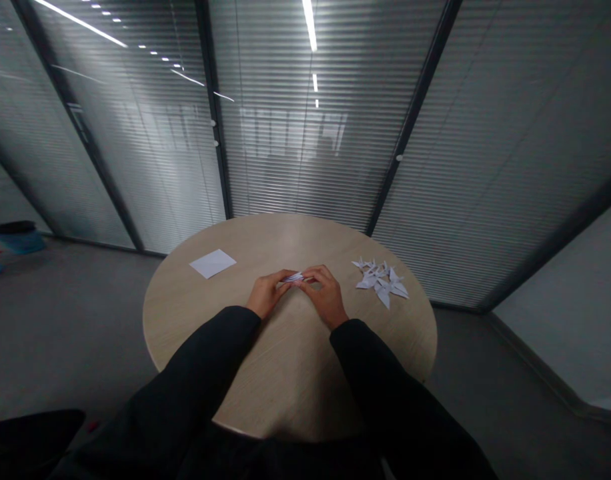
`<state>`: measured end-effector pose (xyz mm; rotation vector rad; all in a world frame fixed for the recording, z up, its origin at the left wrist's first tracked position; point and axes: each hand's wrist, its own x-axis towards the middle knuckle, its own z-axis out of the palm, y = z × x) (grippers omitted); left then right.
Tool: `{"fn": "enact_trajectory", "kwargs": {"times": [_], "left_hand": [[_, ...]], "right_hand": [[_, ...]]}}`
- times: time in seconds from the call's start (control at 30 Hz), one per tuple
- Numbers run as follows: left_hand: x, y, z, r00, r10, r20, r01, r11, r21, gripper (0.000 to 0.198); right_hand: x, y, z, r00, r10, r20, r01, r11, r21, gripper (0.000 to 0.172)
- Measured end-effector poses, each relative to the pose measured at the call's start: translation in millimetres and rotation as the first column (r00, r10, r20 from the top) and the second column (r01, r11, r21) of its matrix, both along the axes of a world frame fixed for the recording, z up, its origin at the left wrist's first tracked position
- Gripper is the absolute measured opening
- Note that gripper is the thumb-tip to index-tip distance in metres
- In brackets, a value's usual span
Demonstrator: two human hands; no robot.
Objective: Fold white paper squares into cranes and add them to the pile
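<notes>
Over the middle of the round wooden table, a small folded piece of white paper (293, 277) is pinched between my two hands. My left hand (268, 292) has its thumb and fingers closed on the paper's left end. On the other end, my right hand (325, 293) grips it with bent fingers and thumb. Much of the paper is covered by the fingertips, so its exact fold shape is hard to make out. Several white folded paper cranes (380, 279) lie in a cluster to the right of my right hand. A flat stack or sheet of white paper (213, 263) rests to the left.
The round table (185, 327) has a light wood top. Behind it stands a glass partition with blinds (295, 180) and dark frames. A blue bin (16, 238) is on the floor at far left. A dark object (30, 433) shows at the lower left.
</notes>
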<state>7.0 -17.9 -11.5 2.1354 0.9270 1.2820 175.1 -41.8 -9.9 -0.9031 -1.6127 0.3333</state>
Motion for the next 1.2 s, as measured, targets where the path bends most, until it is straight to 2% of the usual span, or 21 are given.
{"fn": "enact_trajectory", "kwargs": {"times": [0.17,0.37,0.47,0.6,0.73,0.83,0.97,1.2], "left_hand": [[0.9,-2.2,6.2,0.996,-0.057,0.061,0.064,0.992,-0.113,0.023],[2.7,3.8,1.4,0.975,-0.133,0.180,0.176,0.953,-0.248,0.032],[4.0,6.9,-0.3,0.938,-0.199,0.284,0.292,0.895,-0.338,0.037],[5.8,6.7,-0.4,0.879,-0.256,0.402,0.433,0.782,-0.448,0.043],[7.0,4.0,-0.5,0.820,-0.290,0.494,0.539,0.681,-0.496,0.047],[6.8,3.6,-0.7,0.795,-0.316,0.519,0.585,0.628,-0.514,0.048],[5.6,5.1,-1.3,0.801,-0.305,0.515,0.578,0.616,-0.535,0.048],[3.5,4.2,3.7,0.818,-0.376,0.434,0.568,0.645,-0.512,0.044]], "right_hand": [[-1.1,-2.6,3.5,0.999,-0.033,0.006,0.033,0.999,-0.007,0.015],[-3.0,-5.3,7.7,1.000,-0.002,-0.018,0.002,1.000,-0.012,0.017],[-3.6,-6.4,8.2,0.997,0.002,-0.071,-0.007,0.997,-0.075,0.019],[-2.2,-6.4,6.9,0.991,0.060,-0.119,-0.076,0.988,-0.135,0.021],[-0.4,-4.4,5.7,0.992,0.095,-0.082,-0.106,0.984,-0.141,0.018],[-0.4,-2.8,5.4,0.990,0.099,-0.101,-0.113,0.982,-0.148,0.016],[-0.9,-1.8,5.3,0.988,0.086,-0.131,-0.108,0.979,-0.171,0.014],[-1.7,-2.9,6.4,0.980,0.050,-0.193,-0.090,0.974,-0.206,0.014]]}}
